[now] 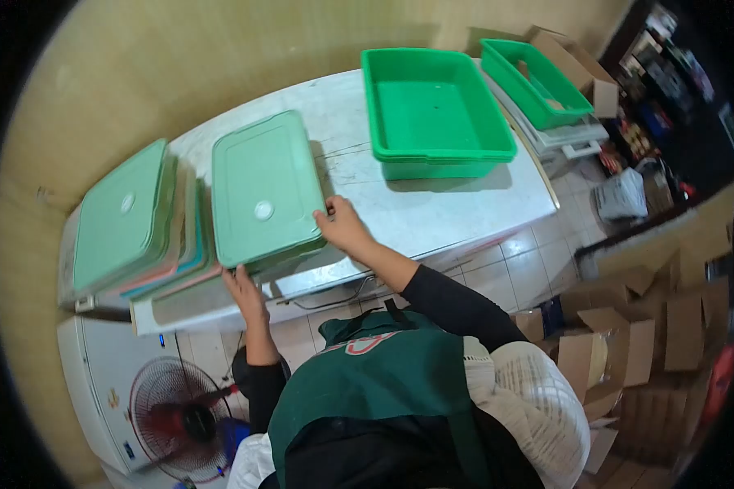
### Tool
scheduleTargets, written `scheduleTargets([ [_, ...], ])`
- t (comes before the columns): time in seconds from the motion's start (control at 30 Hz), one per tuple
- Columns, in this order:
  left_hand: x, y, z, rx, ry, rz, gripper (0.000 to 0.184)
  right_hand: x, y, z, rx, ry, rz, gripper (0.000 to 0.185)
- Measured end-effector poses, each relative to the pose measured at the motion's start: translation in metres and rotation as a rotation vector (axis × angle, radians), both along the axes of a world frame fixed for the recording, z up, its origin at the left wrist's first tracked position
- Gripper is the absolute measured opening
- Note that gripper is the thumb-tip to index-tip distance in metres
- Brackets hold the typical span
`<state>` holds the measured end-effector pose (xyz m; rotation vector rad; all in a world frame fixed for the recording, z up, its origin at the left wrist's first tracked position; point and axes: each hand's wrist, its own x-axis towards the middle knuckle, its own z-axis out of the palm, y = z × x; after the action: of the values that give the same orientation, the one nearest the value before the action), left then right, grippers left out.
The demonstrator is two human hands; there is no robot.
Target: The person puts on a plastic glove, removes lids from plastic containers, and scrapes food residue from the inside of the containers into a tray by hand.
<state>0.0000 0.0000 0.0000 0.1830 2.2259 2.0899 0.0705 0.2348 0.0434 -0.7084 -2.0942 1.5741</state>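
Note:
A pale green lidded plastic container (265, 175), rectangular with a small round white spot on its lid, stands on the white table in front of me. My right hand (345, 229) grips its right edge near the front corner, fingers bent over the rim. At the front left corner, my left hand (245, 292) holds the container from below the lid's edge; part of its fingers is hidden there. Just left is a stack of lids (121, 216), pale green on top, with pink and blue edges showing lower down.
Nested bright green basins (436, 110) stand on the white table (457, 204). Another green basin (538, 81) is farther right, beside a cardboard box (575, 69). A red fan (183, 420) stands at lower left. Open cardboard boxes (607, 350) crowd the floor at right.

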Motion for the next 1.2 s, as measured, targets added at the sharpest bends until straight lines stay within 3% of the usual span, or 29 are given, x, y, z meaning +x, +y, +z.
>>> scheduleTargets([
  [0.07, 0.022, 0.004, 0.013, 0.039, -0.158, 0.080, 0.061, 0.011, -0.006, 0.000, 0.047, -0.040, -0.032, 0.034],
  [0.1, -0.008, 0.025, 0.031, 0.059, -0.084, 0.073, 0.059, -0.021, 0.014, 0.012, 0.075, 0.050, -0.072, 0.033],
  [0.2, 0.016, 0.024, 0.036, 0.006, -0.178, 0.077, 0.056, 0.004, 0.011, 0.026, 0.111, -0.041, -0.135, 0.030],
  [0.4, 0.021, 0.035, 0.040, 0.080, 0.186, 0.139, 0.044, 0.008, 0.009, 0.043, 0.198, -0.182, -0.021, 0.029],
  [0.57, 0.028, 0.040, 0.055, -0.038, 0.300, 0.186, 0.039, 0.005, 0.019, 0.047, 0.175, -0.184, -0.042, 0.029],
  [0.67, 0.020, 0.031, 0.042, -0.101, 0.324, 0.205, 0.058, -0.005, 0.029, 0.032, 0.127, -0.117, 0.036, 0.024],
  [0.8, 0.035, 0.038, 0.055, -0.366, 0.445, 0.209, 0.090, -0.006, 0.030, 0.058, -0.075, -0.123, 0.086, 0.015],
  [1.0, 0.034, 0.042, 0.037, -0.441, 0.388, 0.277, 0.104, -0.006, 0.037, 0.078, -0.119, -0.351, 0.248, 0.014],
  [1.1, 0.032, 0.043, 0.032, -0.421, 0.383, 0.302, 0.105, -0.009, 0.034, 0.066, 0.196, -0.272, 0.226, 0.020],
  [1.2, 0.032, 0.050, 0.035, -0.283, 0.305, 0.298, 0.106, -0.003, 0.021, 0.106, 0.341, -0.382, 0.226, 0.030],
])
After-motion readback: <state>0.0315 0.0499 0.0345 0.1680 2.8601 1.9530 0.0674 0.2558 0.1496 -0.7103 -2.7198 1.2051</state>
